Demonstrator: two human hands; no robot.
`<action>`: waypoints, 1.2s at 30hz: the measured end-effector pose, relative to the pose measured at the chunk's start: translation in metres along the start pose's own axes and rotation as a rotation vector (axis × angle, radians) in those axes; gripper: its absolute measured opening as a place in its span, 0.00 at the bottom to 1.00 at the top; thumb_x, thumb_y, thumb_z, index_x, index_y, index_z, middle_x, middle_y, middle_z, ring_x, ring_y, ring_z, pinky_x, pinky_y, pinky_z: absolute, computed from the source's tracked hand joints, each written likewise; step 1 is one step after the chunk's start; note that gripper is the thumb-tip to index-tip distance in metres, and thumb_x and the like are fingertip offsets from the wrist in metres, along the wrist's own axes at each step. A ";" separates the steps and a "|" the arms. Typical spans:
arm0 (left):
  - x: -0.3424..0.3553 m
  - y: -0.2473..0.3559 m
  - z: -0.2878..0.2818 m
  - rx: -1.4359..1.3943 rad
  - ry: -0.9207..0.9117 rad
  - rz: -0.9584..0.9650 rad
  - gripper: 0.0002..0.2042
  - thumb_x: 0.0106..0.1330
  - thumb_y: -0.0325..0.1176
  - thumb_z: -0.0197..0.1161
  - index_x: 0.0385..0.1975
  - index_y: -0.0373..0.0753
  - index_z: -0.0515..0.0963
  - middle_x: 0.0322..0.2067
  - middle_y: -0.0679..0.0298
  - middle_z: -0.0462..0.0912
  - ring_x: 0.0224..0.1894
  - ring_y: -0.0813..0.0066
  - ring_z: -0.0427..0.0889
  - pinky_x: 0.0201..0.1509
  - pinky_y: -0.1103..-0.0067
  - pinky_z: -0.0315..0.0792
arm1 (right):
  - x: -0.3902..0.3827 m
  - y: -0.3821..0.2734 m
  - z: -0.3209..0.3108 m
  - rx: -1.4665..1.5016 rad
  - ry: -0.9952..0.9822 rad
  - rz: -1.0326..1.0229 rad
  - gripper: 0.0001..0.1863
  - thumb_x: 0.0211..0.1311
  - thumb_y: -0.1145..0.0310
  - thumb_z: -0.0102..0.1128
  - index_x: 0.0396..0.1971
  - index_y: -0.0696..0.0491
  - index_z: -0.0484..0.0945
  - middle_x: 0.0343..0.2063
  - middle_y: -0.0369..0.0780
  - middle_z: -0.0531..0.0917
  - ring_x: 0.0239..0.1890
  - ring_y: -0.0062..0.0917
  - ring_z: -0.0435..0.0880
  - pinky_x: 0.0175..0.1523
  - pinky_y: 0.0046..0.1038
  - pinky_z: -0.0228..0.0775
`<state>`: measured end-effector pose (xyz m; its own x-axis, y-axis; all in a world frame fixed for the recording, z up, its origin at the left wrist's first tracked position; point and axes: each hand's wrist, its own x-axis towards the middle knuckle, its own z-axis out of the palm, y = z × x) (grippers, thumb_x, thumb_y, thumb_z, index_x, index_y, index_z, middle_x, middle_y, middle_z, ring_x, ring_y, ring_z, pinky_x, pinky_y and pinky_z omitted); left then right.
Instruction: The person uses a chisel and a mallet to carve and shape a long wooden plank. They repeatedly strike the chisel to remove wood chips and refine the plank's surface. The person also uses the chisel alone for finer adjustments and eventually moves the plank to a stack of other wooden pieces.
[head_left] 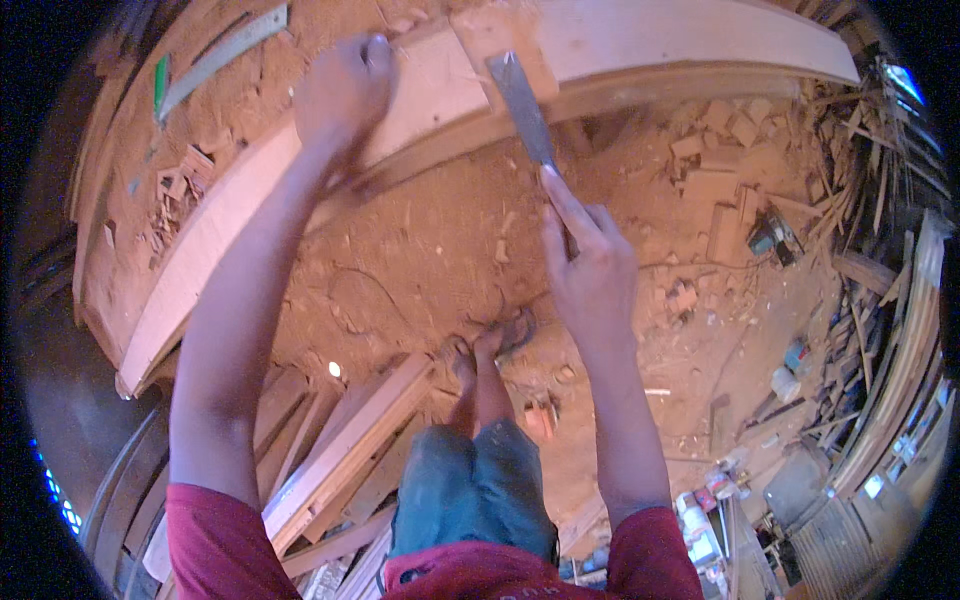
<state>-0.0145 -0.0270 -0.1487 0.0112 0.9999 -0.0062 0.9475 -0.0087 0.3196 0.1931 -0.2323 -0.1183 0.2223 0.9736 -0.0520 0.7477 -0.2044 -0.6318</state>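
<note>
My right hand (592, 250) is closed around a flat-bladed chisel (522, 110), with the index finger stretched along it; the handle is hidden in the palm. The blade points away from me, its broad end over a joint in a long curved wooden beam (690, 42). My left hand (345, 92) is a fist on the beam's left part. A small dark rounded bit shows at its top, but whether it grips anything cannot be made out. The wood near the blade is redder than the paler pieces either side.
A metal-bladed square with a green arm (160, 88) lies beyond the beam at far left. Wood offcuts (715, 190) and shavings litter the ground on the right. Planks (350, 430) are stacked at lower left, beside my legs. A small power tool (775, 235) lies at right.
</note>
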 end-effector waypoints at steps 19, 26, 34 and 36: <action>0.000 -0.008 -0.001 -0.004 0.045 0.055 0.22 0.71 0.50 0.45 0.42 0.40 0.81 0.41 0.46 0.84 0.44 0.42 0.82 0.50 0.55 0.73 | -0.014 0.008 -0.008 -0.018 -0.003 0.007 0.24 0.63 0.67 0.62 0.60 0.36 0.77 0.26 0.45 0.78 0.27 0.41 0.81 0.33 0.39 0.74; 0.004 -0.007 -0.001 -0.002 0.013 0.037 0.21 0.71 0.49 0.46 0.42 0.40 0.81 0.40 0.45 0.84 0.43 0.41 0.82 0.50 0.55 0.74 | 0.000 0.016 0.000 -0.015 0.003 -0.016 0.22 0.65 0.65 0.60 0.60 0.36 0.77 0.28 0.45 0.79 0.28 0.41 0.82 0.33 0.39 0.75; -0.006 -0.004 0.002 0.014 -0.010 0.003 0.22 0.71 0.50 0.46 0.44 0.40 0.82 0.40 0.46 0.84 0.43 0.40 0.82 0.50 0.55 0.74 | 0.001 0.023 0.003 -0.024 0.050 -0.080 0.21 0.66 0.64 0.60 0.59 0.37 0.77 0.29 0.45 0.81 0.29 0.42 0.83 0.35 0.39 0.76; 0.005 -0.007 0.000 0.022 0.019 -0.003 0.22 0.71 0.50 0.46 0.44 0.40 0.82 0.40 0.46 0.84 0.43 0.40 0.82 0.50 0.55 0.74 | -0.010 0.026 0.007 -0.013 0.024 -0.036 0.22 0.65 0.65 0.60 0.59 0.37 0.77 0.29 0.45 0.81 0.29 0.41 0.83 0.35 0.40 0.76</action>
<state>-0.0209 -0.0223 -0.1507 0.0028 0.9999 0.0110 0.9544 -0.0059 0.2983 0.2062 -0.2471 -0.1394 0.2098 0.9777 -0.0102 0.7634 -0.1704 -0.6230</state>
